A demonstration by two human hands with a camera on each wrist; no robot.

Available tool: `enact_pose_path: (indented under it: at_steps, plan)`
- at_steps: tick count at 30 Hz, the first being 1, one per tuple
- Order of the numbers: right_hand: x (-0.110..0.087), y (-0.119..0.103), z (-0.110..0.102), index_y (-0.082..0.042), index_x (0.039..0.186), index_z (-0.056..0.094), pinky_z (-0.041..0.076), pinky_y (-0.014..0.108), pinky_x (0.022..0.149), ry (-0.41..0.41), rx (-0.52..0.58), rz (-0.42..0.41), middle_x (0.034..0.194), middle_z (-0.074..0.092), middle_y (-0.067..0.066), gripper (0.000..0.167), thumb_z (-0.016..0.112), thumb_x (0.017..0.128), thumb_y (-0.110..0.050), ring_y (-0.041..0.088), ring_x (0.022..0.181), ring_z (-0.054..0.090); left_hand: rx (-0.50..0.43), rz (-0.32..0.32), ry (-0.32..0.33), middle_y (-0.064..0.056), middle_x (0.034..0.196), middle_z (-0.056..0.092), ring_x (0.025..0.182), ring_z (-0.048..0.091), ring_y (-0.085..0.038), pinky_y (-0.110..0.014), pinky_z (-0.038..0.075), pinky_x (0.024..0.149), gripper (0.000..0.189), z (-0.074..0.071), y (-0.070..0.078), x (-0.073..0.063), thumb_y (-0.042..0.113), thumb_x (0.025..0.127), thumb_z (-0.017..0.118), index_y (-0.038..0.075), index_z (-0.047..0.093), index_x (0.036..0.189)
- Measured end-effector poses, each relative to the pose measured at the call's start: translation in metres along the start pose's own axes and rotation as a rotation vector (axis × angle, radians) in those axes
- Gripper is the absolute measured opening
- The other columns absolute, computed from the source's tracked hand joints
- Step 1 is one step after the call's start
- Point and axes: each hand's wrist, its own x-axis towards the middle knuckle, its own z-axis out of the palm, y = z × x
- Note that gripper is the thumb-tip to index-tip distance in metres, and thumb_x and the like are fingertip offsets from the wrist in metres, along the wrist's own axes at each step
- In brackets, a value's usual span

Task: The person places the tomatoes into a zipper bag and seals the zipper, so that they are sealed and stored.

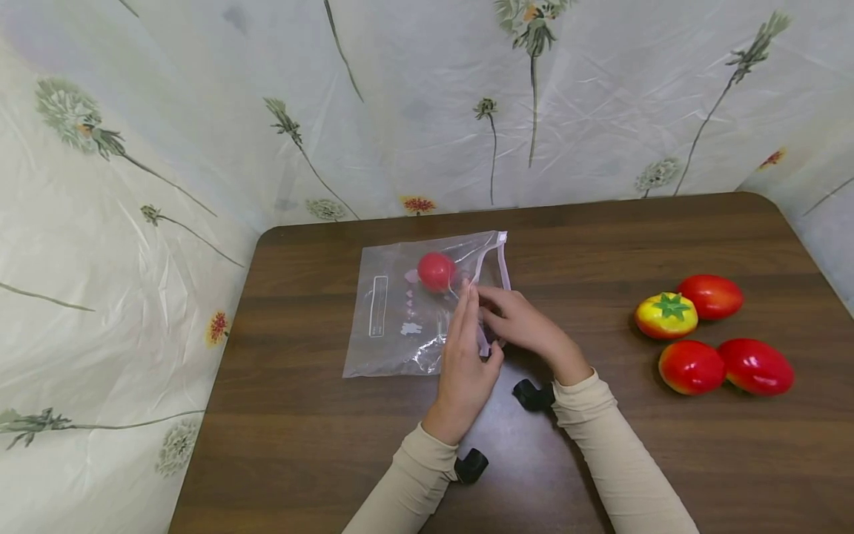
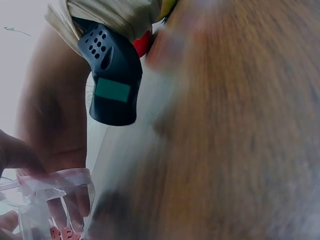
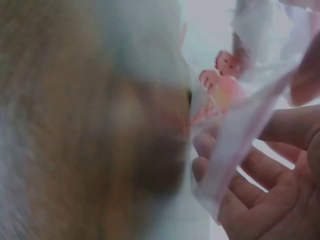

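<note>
A clear zip bag (image 1: 394,348) with pink print lies flat on the brown table. Through its plastic shows a round red toy fruit (image 1: 436,271). My left hand (image 1: 465,371), fingers pointing up, holds the bag at its mouth on the right side. Opposite it, my right hand (image 1: 527,326) grips the same pale pink zip edge (image 1: 504,271). In the right wrist view, fingers (image 3: 250,197) lie around the bag's rim, partly seen through plastic. The left wrist view has the rim (image 2: 70,177) between both hands; some fingertips are hidden.
Several shiny toy fruits are grouped at the right: a yellow-red one with a green leaf top (image 1: 666,315), and red ones, including an oval one (image 1: 757,366). Dark wrist devices (image 1: 472,466) sit below the hands. Behind the table (image 1: 300,445) hangs a flower-patterned sheet (image 1: 414,111).
</note>
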Motion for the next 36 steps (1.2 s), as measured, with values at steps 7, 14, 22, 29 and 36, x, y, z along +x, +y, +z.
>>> enact_pose_path:
  at_steps: [7,14,22,29,36]
  plan:
    - [-0.003,-0.006,-0.013,-0.002,0.137,0.063,0.056,0.044,0.094,-0.017,0.027,0.003,0.124,0.073,0.014,0.037,0.059,0.100,-0.003,0.023,0.101,0.066,-0.001,-0.011,-0.001,-0.012,0.172,0.025,0.157,0.032,-0.024,-0.041,0.043,0.120,0.097,-0.002,0.000,0.001,-0.007,0.080,0.080,0.001,0.029,0.162]
    - [-0.006,-0.010,-0.029,-0.003,0.134,0.064,0.054,0.051,0.104,-0.064,0.083,0.018,0.128,0.072,0.016,0.034,0.063,0.100,-0.005,0.030,0.119,0.069,0.001,-0.028,-0.014,-0.010,0.173,0.023,0.158,0.031,-0.024,-0.041,0.041,0.121,0.098,-0.005,0.000,0.001,-0.004,0.081,0.081,0.003,0.027,0.162]
    - [-0.011,-0.012,-0.044,0.001,0.134,0.063,0.053,0.056,0.104,-0.033,0.064,0.039,0.123,0.073,0.020,0.034,0.063,0.100,-0.007,0.032,0.114,0.070,-0.001,-0.035,-0.018,-0.014,0.171,0.028,0.157,0.032,-0.024,-0.041,0.039,0.121,0.098,-0.005,0.000,0.002,-0.003,0.081,0.081,0.004,0.027,0.163]
    - [-0.021,-0.013,-0.054,-0.001,0.136,0.062,0.053,0.058,0.104,0.008,0.024,0.054,0.134,0.068,0.020,0.038,0.066,0.099,-0.007,0.034,0.117,0.069,0.002,-0.037,-0.018,-0.012,0.171,0.028,0.156,0.034,-0.023,-0.040,0.039,0.122,0.098,-0.005,-0.001,0.002,-0.002,0.081,0.082,0.004,0.028,0.163]
    - [-0.032,-0.017,-0.068,-0.001,0.136,0.062,0.052,0.061,0.104,0.052,-0.077,0.114,0.134,0.068,0.020,0.041,0.069,0.097,-0.012,0.039,0.118,0.067,0.002,-0.025,-0.003,-0.015,0.170,0.030,0.156,0.034,-0.023,-0.040,0.040,0.121,0.098,-0.005,-0.001,0.002,-0.003,0.080,0.081,0.004,0.028,0.162]
